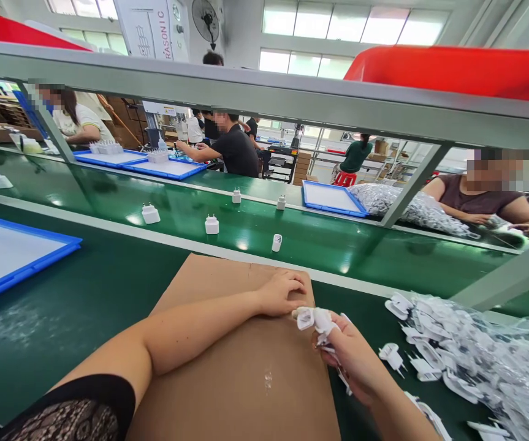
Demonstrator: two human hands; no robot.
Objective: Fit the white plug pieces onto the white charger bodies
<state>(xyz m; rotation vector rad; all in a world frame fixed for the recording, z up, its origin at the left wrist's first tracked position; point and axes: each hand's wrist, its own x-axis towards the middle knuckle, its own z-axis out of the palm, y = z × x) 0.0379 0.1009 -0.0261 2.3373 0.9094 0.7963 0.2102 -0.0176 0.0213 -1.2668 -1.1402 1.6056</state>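
My left hand [283,294] rests near the far right corner of a brown cardboard sheet [227,367]. Its fingers are curled loosely, and the fingertips reach close to the white parts; whether they hold anything is hard to see. My right hand [353,355] is closed around several small white plastic parts [322,321] over the cardboard's right edge. To the right lies a big heap of similar white plastic parts [480,361], partly on clear plastic film. One loose white piece [391,355] sits between the heap and my right hand.
Beyond the cardboard, white chargers [211,225] stand on a green conveyor belt [246,236]. A blue-rimmed tray [16,272] lies at left. A grey shelf beam [264,98] with red bins [457,73] crosses overhead, held by slanted posts. Several people sit across the line.
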